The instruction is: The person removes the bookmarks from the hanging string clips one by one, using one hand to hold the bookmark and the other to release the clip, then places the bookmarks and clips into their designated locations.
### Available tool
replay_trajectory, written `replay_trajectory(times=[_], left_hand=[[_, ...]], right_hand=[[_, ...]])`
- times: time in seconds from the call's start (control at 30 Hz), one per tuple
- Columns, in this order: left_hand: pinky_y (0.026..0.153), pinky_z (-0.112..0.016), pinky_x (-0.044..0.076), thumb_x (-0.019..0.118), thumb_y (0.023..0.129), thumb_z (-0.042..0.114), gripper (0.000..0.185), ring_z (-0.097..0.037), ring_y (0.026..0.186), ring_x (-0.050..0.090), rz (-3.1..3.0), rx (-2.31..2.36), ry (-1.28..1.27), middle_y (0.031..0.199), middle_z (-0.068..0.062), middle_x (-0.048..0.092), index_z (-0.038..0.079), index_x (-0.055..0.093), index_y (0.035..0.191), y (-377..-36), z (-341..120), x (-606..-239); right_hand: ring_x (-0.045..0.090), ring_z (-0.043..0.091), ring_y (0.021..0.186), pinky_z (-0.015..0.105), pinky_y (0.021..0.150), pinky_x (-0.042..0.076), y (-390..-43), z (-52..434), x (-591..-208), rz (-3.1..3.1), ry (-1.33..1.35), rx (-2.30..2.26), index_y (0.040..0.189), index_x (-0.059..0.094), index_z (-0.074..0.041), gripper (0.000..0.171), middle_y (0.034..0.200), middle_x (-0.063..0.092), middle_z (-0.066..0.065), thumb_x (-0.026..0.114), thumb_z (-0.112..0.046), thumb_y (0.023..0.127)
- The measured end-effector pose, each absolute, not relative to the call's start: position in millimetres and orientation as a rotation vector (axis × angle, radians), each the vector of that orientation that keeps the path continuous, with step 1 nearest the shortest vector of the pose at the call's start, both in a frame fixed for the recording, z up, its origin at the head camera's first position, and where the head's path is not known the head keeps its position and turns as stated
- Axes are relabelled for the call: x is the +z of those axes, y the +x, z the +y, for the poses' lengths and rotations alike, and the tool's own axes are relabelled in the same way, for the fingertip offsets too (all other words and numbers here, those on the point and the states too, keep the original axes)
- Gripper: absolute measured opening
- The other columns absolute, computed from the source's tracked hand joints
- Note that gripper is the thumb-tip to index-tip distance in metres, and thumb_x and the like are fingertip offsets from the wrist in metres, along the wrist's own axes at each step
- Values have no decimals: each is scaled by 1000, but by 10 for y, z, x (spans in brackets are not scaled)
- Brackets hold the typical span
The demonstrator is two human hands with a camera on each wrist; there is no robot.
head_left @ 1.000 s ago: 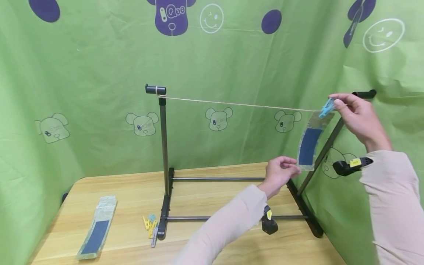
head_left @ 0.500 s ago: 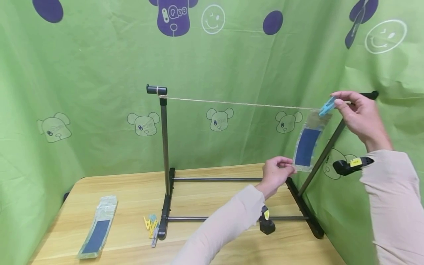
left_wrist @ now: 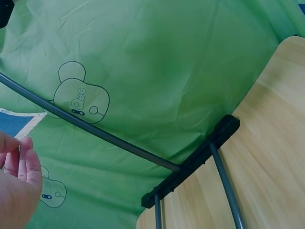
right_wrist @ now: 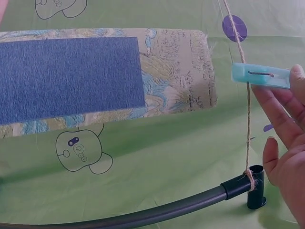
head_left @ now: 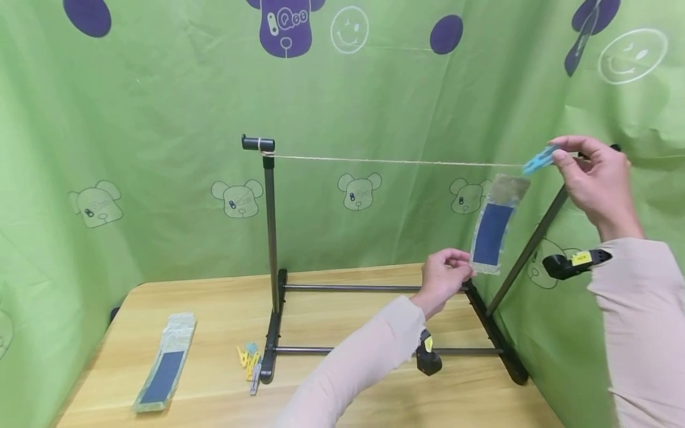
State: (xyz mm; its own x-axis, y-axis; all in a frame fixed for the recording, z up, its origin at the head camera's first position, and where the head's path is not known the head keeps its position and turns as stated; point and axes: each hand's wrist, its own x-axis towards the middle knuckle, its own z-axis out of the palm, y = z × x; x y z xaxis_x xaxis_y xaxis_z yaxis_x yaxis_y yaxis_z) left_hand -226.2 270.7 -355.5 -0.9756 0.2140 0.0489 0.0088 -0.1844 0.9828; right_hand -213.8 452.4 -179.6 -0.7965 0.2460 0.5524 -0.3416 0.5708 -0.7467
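Peg [head_left: 539, 160] pinched in your right hand [head_left: 596, 181], lifted just off the string [head_left: 396, 161] at the far right; packet [head_left: 493, 229] hangs below, free of the peg, only because your left hand [head_left: 441, 279] pinches its bottom corner

Green backdrop [head_left: 160, 148]: purple bear print [head_left: 285, 24] carries letters reading roughly "Qee"; not fully legible. Yellow label [head_left: 581, 258] on black wrist device: print too small to read.
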Motion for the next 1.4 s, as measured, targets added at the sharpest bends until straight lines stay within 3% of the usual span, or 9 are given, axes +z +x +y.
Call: replay_trajectory(times=[0.17, 0.37, 0.6, 0.83, 1.17, 1.4], left_hand=[[53, -23, 55, 71, 75, -11, 25, -7, 59, 58, 1935, 2297, 284, 70, 4, 61, 12, 71, 88, -2298, 2651, -3528], [49, -18, 52, 71, 75, -11, 25, -7, 58, 59, 1935, 2286, 281, 69, 4, 61, 11, 71, 86, -2315, 2579, -3546], [57, -19, 56, 72, 75, -11, 23, -6, 60, 59, 1941, 2288, 315, 69, 4, 61, 10, 71, 85, -2355, 2476, -3607], [65, -28, 60, 69, 77, -14, 23, -9, 61, 61, 1891, 2317, 339, 71, 1, 61, 6, 70, 87, -2390, 2298, -3696], [63, -24, 59, 69, 75, -15, 24, -9, 61, 61, 1895, 2300, 376, 71, 1, 62, 7, 70, 86, -2398, 2069, -3762], [65, -24, 59, 66, 76, -15, 24, -32, 76, 69, 1862, 2306, 420, 73, 0, 63, 5, 70, 89, -2445, 1885, -3782]], right_hand=[[58, 2, 78, 7, 55, 45, -2153, 4491, -1761, -2131, 71, 1201, 118, 68, -12, 25, 102, 64, -12, 64, -11, 94], [59, 3, 81, 6, 64, 49, -2159, 4461, -1752, -2072, 70, 1239, 118, 67, -11, 26, 104, 65, -10, 65, -11, 92], [63, 3, 86, 6, 70, 50, -2147, 4433, -1721, -1951, 81, 1249, 114, 69, -9, 23, 106, 66, -7, 66, -7, 91], [62, 3, 85, 6, 71, 50, -2120, 4389, -1736, -1961, 88, 1265, 115, 69, -9, 24, 107, 67, -5, 66, -6, 91], [60, 5, 89, 5, 77, 48, -2074, 4354, -1804, -1940, 165, 1252, 119, 66, -5, 26, 109, 65, -3, 60, -3, 94], [59, 4, 80, 5, 71, 48, -2097, 4303, -1836, -1951, 202, 1265, 122, 65, -4, 28, 109, 65, -3, 58, -3, 95]])
